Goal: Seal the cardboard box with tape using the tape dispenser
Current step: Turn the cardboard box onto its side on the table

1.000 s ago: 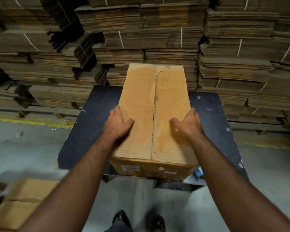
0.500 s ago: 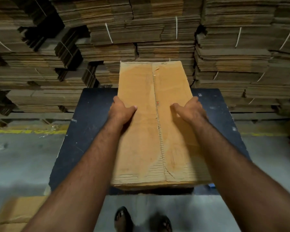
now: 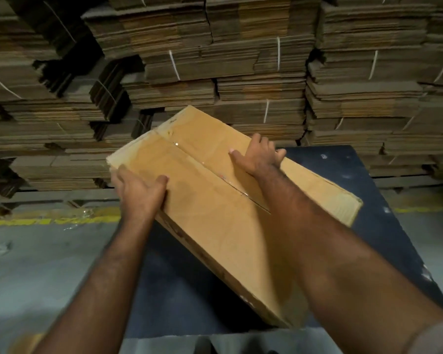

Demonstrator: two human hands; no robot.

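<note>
Stacks of flattened cardboard [image 3: 241, 60], tied in bundles with pale string, fill the whole back of the room, and in front of them stands a dark table [image 3: 368, 213] on a grey floor with a yellow line [image 3: 49, 221] painted across it. On that table lies the cardboard box [image 3: 215, 213], long and shallow, turned so its long axis runs on a diagonal — far end up to the left, near end down to the right — with its left side overhanging the table's edge. Its two top flaps are folded down and meet in a centre seam [image 3: 210, 172] that follows the same diagonal; I can make out no fresh strip of tape along it, only a few small glints. The left hand [image 3: 138, 192] grips the box's left long edge near the far end, thumb lying on top and fingers wrapped down over the side. The right hand [image 3: 257, 155] lies across the seam on the far flap, fingers curled over its far edge, thumb pointing back toward the seam. No tape dispenser is in sight from here, so by my reckoning the taping has yet to begin; the seam lies between the two hands, a little nearer the right, and any run of tape would have to follow that slant.
</note>
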